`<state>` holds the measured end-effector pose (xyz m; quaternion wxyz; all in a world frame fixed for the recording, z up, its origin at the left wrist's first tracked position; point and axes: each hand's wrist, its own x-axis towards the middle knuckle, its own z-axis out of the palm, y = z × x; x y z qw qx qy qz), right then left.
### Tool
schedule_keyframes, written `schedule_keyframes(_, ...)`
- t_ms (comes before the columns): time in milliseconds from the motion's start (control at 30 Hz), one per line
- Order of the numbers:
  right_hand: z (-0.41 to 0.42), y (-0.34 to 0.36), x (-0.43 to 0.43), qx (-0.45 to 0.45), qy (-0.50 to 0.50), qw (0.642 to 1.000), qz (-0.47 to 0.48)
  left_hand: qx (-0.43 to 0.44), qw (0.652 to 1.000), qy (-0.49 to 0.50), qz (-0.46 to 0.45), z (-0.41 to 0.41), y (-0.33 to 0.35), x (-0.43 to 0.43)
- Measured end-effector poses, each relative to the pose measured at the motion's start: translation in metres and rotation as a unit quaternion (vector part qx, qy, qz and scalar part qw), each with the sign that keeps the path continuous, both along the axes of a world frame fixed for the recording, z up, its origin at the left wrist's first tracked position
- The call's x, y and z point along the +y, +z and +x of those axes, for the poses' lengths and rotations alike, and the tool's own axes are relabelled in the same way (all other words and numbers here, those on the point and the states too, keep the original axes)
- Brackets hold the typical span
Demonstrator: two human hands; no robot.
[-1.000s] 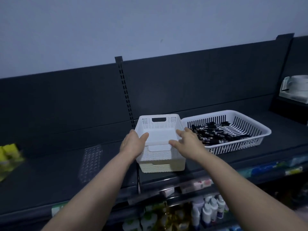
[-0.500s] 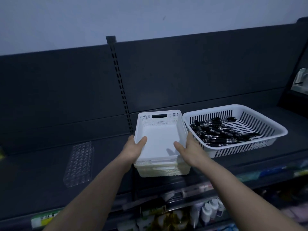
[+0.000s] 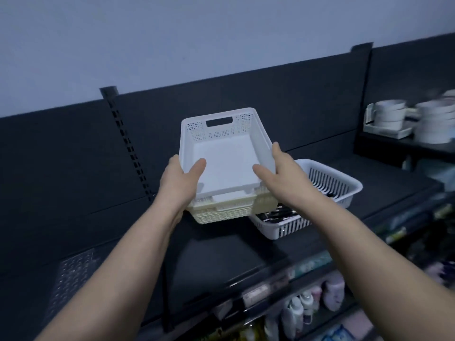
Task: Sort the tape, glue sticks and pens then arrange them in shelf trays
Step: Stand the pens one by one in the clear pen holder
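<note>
gripping nested white tray point(image 3: 229, 166) with left hand point(image 3: 178, 184), right hand point(image 3: 283, 179), above dark shelf point(image 3: 221, 254)

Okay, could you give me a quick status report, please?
Left hand and right hand grip the nested white tray and cream tray, held above the shelf. Pen tray close at right.

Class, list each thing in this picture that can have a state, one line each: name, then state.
white basket: empty, lifted off the shelf, nested in the cream basket
cream basket: lifted, under the white basket
slotted tray: on the shelf, holding pens
pens: piled in the slotted tray
left hand: gripping the baskets
right hand: gripping the baskets
</note>
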<state>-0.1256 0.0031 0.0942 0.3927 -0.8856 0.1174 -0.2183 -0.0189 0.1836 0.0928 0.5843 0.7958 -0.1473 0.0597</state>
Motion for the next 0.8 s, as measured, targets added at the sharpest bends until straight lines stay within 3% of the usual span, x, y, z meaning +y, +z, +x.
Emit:
schedule_keyframes(267,-0.073,-0.001,-0.17,-0.005,-0.162,0.987,0.0,-0.037,0.989,-0.141,0.032,-0.033,-0.003,-0.204)
schedule_keyframes(400,-0.095,-0.005,-0.277,0.005,-0.203,0.979,0.01,-0.012,0.981,-0.19,0.034,-0.048,-0.016,-0.325)
schedule_keyframes(600,-0.083,-0.018,-0.402,0.059,-0.171,0.983,0.04,0.036,0.983,-0.169,0.066,-0.043,-0.041,-0.445)
schedule_keyframes(800,-0.031,-0.048,-0.472,0.12,-0.082,0.987,0.067,0.09,0.984,-0.085,0.125,-0.02,-0.065,-0.489)
